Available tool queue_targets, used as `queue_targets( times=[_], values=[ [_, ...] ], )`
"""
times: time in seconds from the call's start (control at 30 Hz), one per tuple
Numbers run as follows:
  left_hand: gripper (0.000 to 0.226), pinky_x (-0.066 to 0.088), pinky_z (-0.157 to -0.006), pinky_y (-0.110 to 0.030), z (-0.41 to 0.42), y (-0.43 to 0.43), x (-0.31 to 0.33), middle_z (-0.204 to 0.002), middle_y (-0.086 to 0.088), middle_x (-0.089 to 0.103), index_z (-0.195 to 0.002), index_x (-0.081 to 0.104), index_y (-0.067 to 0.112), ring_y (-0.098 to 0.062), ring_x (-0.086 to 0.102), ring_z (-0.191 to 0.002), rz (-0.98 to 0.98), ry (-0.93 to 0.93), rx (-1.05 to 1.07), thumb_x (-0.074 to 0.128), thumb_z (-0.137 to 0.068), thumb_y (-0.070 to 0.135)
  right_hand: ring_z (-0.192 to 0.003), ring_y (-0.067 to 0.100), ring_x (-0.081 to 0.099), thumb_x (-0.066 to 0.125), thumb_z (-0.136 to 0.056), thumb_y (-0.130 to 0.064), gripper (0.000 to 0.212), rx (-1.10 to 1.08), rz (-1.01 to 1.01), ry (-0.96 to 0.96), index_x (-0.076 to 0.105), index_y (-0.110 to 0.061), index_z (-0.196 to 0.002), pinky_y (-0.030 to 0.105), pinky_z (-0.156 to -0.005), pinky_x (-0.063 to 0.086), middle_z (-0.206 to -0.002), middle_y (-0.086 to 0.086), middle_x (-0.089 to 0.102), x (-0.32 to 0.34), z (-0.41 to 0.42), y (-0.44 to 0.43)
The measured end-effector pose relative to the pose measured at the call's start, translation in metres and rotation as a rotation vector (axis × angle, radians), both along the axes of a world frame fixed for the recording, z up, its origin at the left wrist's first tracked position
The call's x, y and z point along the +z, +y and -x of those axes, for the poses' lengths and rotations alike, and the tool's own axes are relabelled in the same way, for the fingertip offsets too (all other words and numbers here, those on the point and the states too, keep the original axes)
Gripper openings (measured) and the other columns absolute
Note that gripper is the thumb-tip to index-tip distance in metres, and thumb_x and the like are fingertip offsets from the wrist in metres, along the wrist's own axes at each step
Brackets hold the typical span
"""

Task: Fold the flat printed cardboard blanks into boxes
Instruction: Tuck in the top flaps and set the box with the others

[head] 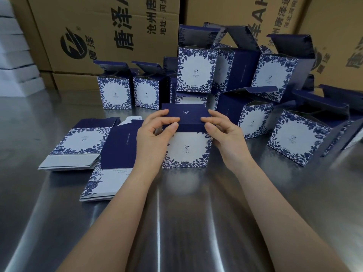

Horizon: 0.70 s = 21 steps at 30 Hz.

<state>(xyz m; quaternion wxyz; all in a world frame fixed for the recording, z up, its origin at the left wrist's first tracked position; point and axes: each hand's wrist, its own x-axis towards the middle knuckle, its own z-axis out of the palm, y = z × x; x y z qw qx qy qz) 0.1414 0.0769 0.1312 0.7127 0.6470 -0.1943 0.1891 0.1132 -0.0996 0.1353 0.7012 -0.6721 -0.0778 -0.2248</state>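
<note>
A blue-and-white floral box (186, 150) stands upright on the steel table in front of me, its dark blue lid flap (185, 113) folded down on top. My left hand (155, 132) pinches the flap's left front corner between thumb and fingers. My right hand (222, 130) pinches the right front corner the same way. Two stacks of flat printed blanks lie to the left: one (78, 146) further left, one (110, 163) partly under my left forearm.
Several folded boxes with raised lids stand behind and to the right, such as one (115, 91) at the back left and one (300, 138) at the right. Large brown cartons (110, 36) line the back. White foam blocks (13, 55) sit far left. Bare steel table (186, 222) lies near me.
</note>
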Motion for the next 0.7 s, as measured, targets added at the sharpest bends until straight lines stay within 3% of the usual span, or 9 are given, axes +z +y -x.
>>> queue_targets(
  times=[0.1, 0.23, 0.33, 0.6, 0.7],
  values=[
    [0.032, 0.044, -0.091, -0.011, 0.000, -0.002, 0.001, -0.123, 0.013, 0.062, -0.083, 0.073, 0.039, 0.009, 0.054, -0.111, -0.003, 0.002, 0.015, 0.069, -0.089, 0.007, -0.125, 0.014, 0.055, 0.066, -0.091, -0.008, 0.028, -0.024, 0.003, -0.004, 0.079, -0.033, -0.087, 0.034, -0.094, 0.049, -0.135, -0.009, 0.053, 0.001, -0.001, 0.001],
    [0.027, 0.046, -0.093, -0.016, 0.000, 0.003, 0.001, -0.127, 0.012, 0.061, -0.088, 0.074, 0.034, 0.006, 0.055, -0.115, 0.003, 0.018, -0.048, 0.067, -0.091, 0.008, -0.130, 0.015, 0.050, 0.062, -0.093, -0.011, 0.028, 0.020, 0.018, 0.003, 0.079, -0.034, -0.091, 0.048, -0.108, 0.044, -0.138, -0.009, 0.050, 0.000, 0.000, -0.003],
    [0.023, 0.047, -0.087, -0.012, -0.001, 0.009, 0.001, -0.129, 0.010, 0.062, -0.094, 0.075, 0.027, 0.006, 0.057, -0.115, 0.016, 0.035, -0.102, 0.065, -0.092, 0.006, -0.130, 0.013, 0.050, 0.060, -0.095, -0.015, 0.027, 0.033, 0.042, 0.017, 0.078, -0.035, -0.093, 0.051, -0.110, 0.041, -0.140, -0.011, 0.049, -0.001, 0.001, -0.004],
    [0.030, 0.048, -0.093, -0.021, -0.004, 0.006, -0.001, -0.122, 0.014, 0.064, -0.087, 0.074, 0.034, 0.005, 0.057, -0.113, 0.013, 0.011, -0.042, 0.066, -0.091, 0.006, -0.129, 0.015, 0.051, 0.061, -0.094, -0.011, 0.031, -0.046, 0.041, -0.015, 0.079, -0.035, -0.088, 0.048, -0.106, 0.045, -0.135, -0.007, 0.053, -0.002, -0.002, -0.001],
    [0.028, 0.046, -0.089, -0.013, -0.002, 0.007, -0.002, -0.127, 0.012, 0.063, -0.091, 0.075, 0.033, 0.006, 0.057, -0.116, 0.022, 0.026, -0.074, 0.066, -0.091, 0.007, -0.129, 0.015, 0.052, 0.062, -0.094, -0.010, 0.030, -0.032, 0.028, -0.013, 0.078, -0.035, -0.090, 0.045, -0.106, 0.045, -0.137, -0.006, 0.053, -0.003, -0.001, 0.000]
  ],
)
